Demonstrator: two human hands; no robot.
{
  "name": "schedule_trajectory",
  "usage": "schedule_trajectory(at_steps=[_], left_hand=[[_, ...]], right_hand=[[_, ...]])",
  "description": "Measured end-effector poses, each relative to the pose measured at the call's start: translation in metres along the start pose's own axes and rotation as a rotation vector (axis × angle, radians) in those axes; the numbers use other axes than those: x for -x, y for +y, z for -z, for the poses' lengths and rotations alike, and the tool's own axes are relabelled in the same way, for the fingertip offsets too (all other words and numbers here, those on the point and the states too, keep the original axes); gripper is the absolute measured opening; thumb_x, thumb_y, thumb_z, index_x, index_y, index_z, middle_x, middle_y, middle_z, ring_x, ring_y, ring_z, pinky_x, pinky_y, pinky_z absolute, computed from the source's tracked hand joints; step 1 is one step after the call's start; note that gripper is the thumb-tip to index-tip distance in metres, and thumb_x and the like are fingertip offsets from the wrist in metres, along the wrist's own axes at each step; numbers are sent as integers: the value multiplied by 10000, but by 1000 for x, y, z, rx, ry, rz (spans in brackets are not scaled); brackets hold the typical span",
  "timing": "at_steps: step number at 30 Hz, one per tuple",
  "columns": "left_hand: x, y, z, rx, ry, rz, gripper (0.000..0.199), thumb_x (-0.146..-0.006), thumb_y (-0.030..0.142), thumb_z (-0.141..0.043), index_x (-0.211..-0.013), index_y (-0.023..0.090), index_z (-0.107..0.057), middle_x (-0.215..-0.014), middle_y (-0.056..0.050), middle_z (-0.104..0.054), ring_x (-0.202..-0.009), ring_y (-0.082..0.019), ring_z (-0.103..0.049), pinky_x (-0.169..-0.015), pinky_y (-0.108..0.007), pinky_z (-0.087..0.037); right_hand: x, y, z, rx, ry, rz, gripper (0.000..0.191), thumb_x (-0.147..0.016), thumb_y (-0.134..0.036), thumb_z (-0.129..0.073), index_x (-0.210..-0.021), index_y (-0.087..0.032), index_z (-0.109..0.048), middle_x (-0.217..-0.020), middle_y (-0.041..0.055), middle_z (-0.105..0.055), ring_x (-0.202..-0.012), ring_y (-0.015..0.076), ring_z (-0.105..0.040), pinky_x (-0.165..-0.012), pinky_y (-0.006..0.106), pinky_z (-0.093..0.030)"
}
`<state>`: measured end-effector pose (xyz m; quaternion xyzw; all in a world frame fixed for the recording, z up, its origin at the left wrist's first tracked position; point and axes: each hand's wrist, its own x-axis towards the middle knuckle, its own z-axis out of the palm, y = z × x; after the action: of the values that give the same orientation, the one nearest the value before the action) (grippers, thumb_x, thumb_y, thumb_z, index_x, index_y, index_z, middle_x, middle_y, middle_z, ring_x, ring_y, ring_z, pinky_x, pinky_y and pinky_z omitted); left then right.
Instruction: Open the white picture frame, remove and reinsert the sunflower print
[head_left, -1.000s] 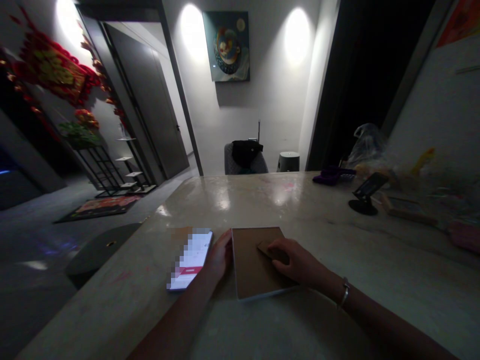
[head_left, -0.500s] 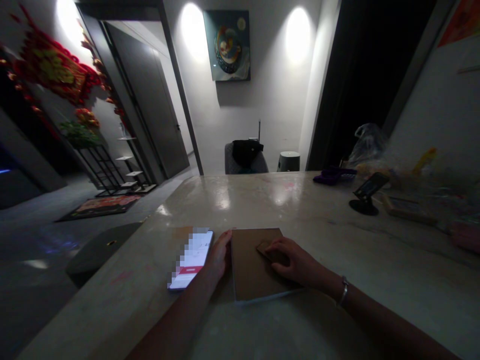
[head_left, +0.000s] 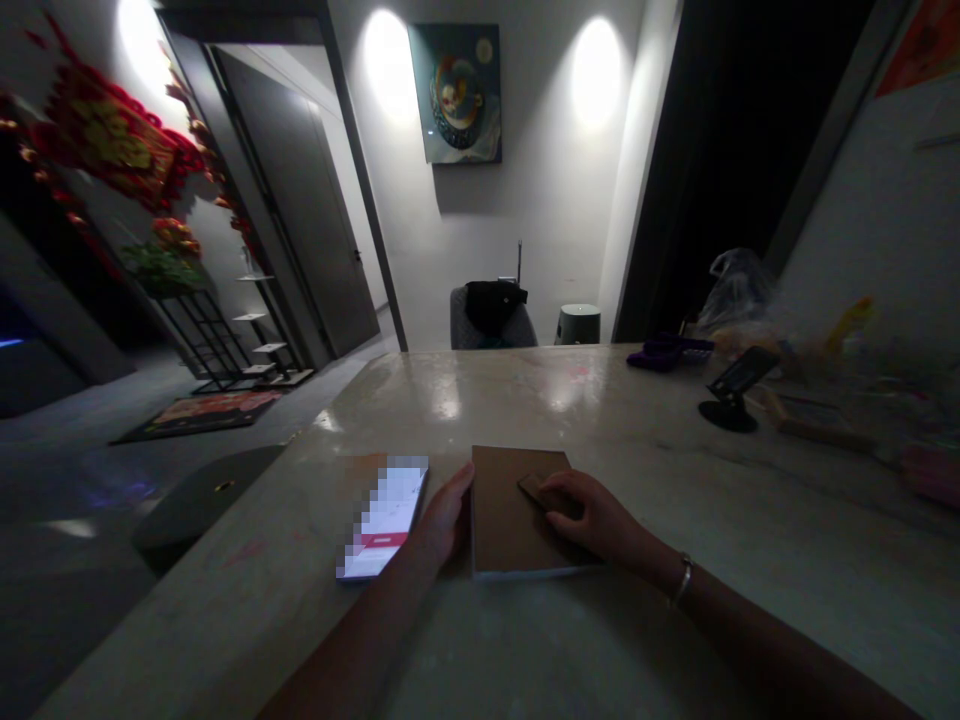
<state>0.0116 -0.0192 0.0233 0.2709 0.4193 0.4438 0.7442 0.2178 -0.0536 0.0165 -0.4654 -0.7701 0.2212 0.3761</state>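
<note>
The left hand (head_left: 448, 515), grip unclear, touches a flat brown rectangular pad (head_left: 502, 525) on the pale table (head_left: 457, 640); the right hand (head_left: 589, 512) pinches a thin brown piece (head_left: 529, 486) over it. Left, a lit phone (head_left: 394, 510); far right, a black round-based stand (head_left: 739, 380).

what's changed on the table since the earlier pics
The brown pad shifted slightly away from the person and rightward; the left hand, at its left edge, moved slightly right too. Unchanged: right hand holding the small brown piece over it, phone lying left.

1 wall painting (head_left: 455, 93) | 1 black stand (head_left: 741, 373) | 1 floor mat (head_left: 201, 414)
</note>
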Motion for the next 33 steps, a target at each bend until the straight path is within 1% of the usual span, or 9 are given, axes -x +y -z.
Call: schedule_trajectory(at_steps=[4, 7, 9, 12, 14, 19, 27, 30, 33], left_hand=[[-1, -1, 0, 5, -10, -16, 394, -755, 376, -539, -1092, 173, -545, -914, -109, -675, -843, -254, -629, -745, -380, -476], [1, -2, -1, 2, -19, -11, 412, -756, 395, -532, -1098, 166, -540, -919, -112, -673, -849, -254, -627, -749, -379, -476], [5, -1, -3, 5, -58, 3, 413, -762, 400, -523, -1095, 156, -543, -922, -112, -672, -855, -255, -625, -756, -376, -474], [12, 0, -7, 12, -150, 12, 410, -770, 395, -512, -1099, 152, -544, -940, -108, -668, -870, -255, -619, -776, -372, -466], [17, 1, -9, 12, -173, 32, 422, -773, 412, -503, -1106, 156, -540, -950, -112, -664, -885, -255, -614, -780, -373, -463], [22, 2, -13, -1, -179, 60, 457, -764, 446, -499, -1122, 164, -528, -964, -116, -659, -924, -261, -598, -776, -371, -463], [22, 1, -13, 1, -165, 40, 476, -782, 451, -467, -1152, 153, -502, -971, -117, -657, -929, -255, -597, -781, -367, -464], [21, 0, -12, -23, -154, 66, 490, -787, 466, -450, -1165, 157, -489, -966, -116, -659, -907, -251, -606, -783, -376, -464], [18, -1, -11, -25, -131, 83, 473, -807, 445, -425, -1170, 147, -478, -972, -120, -655, -886, -238, -615, -784, -375, -467]], right_hand=[[-1, 4, -1, -31, 12, -17, 274, -664, -198, -583, -938, -209, -574, -986, 47, -601, -925, 182, -544, -837, 347, -419], [-1, 6, -2, -50, 16, -36, 268, -658, -202, -588, -926, -208, -576, -989, 46, -603, -922, 185, -549, -823, 343, -424], [-2, 7, -2, -68, 29, -68, 244, -668, -213, -580, -911, -207, -576, -994, 47, -602, -918, 184, -552, -806, 337, -430], [-3, 6, -2, -97, 61, -113, 216, -684, -229, -561, -898, -197, -574, -992, 50, -598, -892, 176, -560, -772, 318, -444], [-4, 6, -1, -91, 62, -117, 222, -683, -229, -562, -902, -189, -575, -988, 53, -598, -882, 173, -561, -772, 316, -441], [-4, 7, -1, -44, 34, -63, 249, -677, -219, -571, -924, -197, -583, -968, 44, -609, -892, 175, -552, -800, 325, -423], [-3, 9, -2, -78, 47, -113, 257, -669, -246, -579, -922, -197, -581, -990, 46, -614, -892, 183, -563, -786, 322, -430], [-3, 11, -3, -101, 59, -118, 241, -662, -242, -584, -897, -192, -579, -1005, 54, -608, -902, 187, -561, -790, 325, -430], [-4, 15, -5, -115, 63, -98, 220, -655, -228, -589, -872, -194, -580, -1020, 56, -598, -919, 187, -556, -813, 331, -421]])
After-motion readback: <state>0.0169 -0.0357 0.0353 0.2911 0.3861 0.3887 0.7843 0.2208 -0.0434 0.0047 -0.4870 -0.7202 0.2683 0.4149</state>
